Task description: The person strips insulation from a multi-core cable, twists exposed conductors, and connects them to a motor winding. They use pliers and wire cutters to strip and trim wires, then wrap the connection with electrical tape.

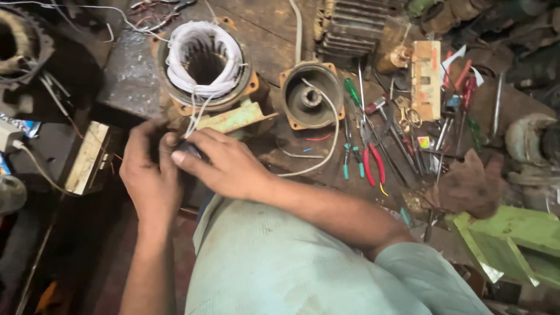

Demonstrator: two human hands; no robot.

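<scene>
2 hands, left (149,175) and right (224,163), pinch a dark object (188,150) beside the stator (205,64).

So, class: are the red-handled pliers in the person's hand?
No, the red-handled pliers lie on the bench among other tools, apart from both hands.

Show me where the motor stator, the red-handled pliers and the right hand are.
motor stator (205,61), head view, on the white winding.
red-handled pliers (373,163), head view, on a red handle.
right hand (224,163), head view, on its back.

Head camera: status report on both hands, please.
Left hand and right hand pinch small dark object. White wire leads from round motor stator just above.
</scene>
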